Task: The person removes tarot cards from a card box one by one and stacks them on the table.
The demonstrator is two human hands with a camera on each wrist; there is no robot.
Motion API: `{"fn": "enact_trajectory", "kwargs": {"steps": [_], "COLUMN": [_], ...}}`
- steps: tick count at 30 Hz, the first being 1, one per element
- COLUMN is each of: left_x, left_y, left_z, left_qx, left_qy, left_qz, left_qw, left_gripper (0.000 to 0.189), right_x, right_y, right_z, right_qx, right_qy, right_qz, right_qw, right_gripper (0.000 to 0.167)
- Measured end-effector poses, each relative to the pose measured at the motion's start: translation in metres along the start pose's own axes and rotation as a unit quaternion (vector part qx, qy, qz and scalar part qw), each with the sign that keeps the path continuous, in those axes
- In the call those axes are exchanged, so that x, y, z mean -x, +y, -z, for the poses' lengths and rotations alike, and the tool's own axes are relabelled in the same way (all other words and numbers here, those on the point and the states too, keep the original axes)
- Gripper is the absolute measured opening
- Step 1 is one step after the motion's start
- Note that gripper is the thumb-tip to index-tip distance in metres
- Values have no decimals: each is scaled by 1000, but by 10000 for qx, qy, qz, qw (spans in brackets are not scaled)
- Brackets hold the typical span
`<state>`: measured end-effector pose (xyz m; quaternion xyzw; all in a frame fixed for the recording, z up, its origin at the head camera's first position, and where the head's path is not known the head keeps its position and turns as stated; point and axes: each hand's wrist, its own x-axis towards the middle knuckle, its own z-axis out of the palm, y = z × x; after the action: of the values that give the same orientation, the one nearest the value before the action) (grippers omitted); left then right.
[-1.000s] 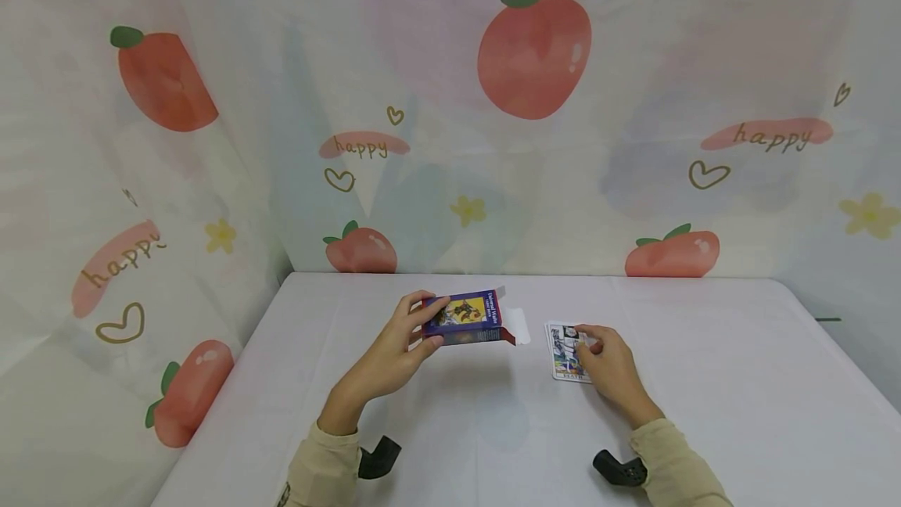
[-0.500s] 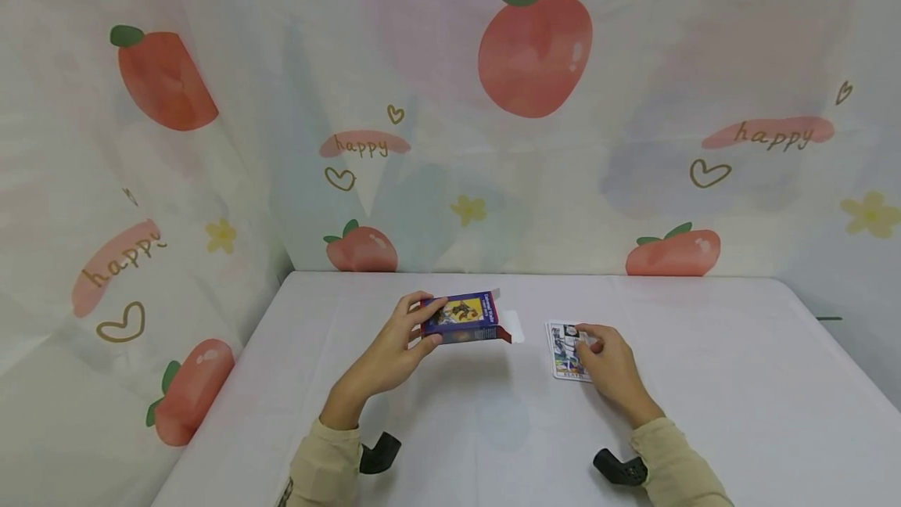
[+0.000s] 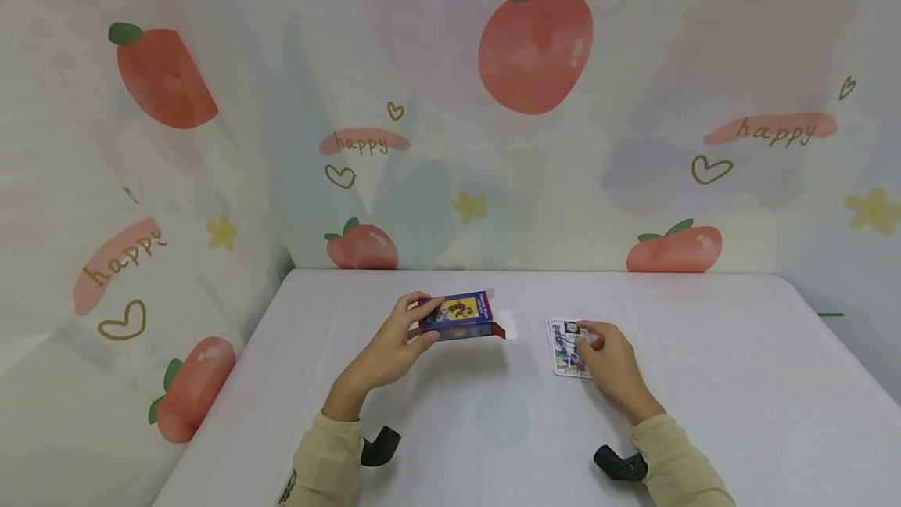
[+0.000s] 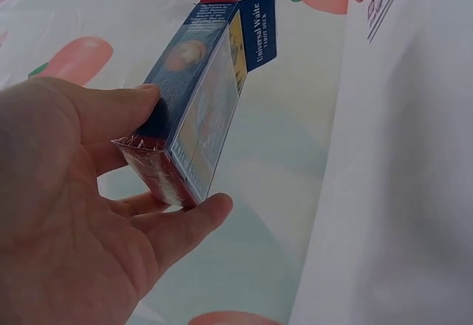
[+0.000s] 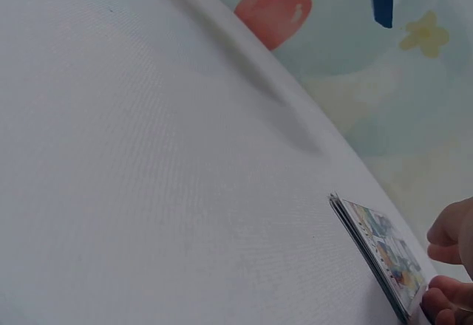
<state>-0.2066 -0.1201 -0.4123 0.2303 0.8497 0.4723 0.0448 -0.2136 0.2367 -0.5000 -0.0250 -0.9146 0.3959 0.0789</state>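
Observation:
My left hand (image 3: 385, 348) grips a blue tarot card box (image 3: 459, 316) above the table, thumb on the near side and fingers over the top. Its end flaps (image 4: 259, 28) stand open toward the right; what is inside is hidden. The left wrist view shows the box tilted, its sealed end (image 4: 159, 170) near my palm. To the right, a thin stack of tarot cards (image 3: 565, 348) lies face up, the top one picturing a figure. My right hand (image 3: 614, 366) holds the stack's right side with curled thumb and fingers; its far edge is covered.
White cloth covers the table (image 3: 479, 421), and a fruit-printed curtain (image 3: 436, 84) rises behind and at the left. A black bent mount (image 3: 381, 447) sits by the left wrist, and a similar black mount (image 3: 619, 465) by the right.
The box in my left hand has shifted slightly left, away from the cards. My right hand and the card stack stay practically in place. The head view has tipped a little.

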Motion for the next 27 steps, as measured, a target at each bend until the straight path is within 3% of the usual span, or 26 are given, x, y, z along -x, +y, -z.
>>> {"fn": "enact_trajectory", "kwargs": {"steps": [19,27], "left_x": [-4,-4], "left_y": [-18,-24], "left_z": [-2,-1], "left_qx": [-97,-372], "left_qy": [2,-248], "left_qz": [571,791], "left_qw": [9983,9959], "left_gripper": [51,51], "right_x": [-1,-1], "right_y": [-6,-15], "right_z": [9,14], "right_qx": [-94,-267], "right_qy": [-35,89], "right_qz": [39,2], "right_qw": [9999,9996], "right_gripper": [39,39]}}
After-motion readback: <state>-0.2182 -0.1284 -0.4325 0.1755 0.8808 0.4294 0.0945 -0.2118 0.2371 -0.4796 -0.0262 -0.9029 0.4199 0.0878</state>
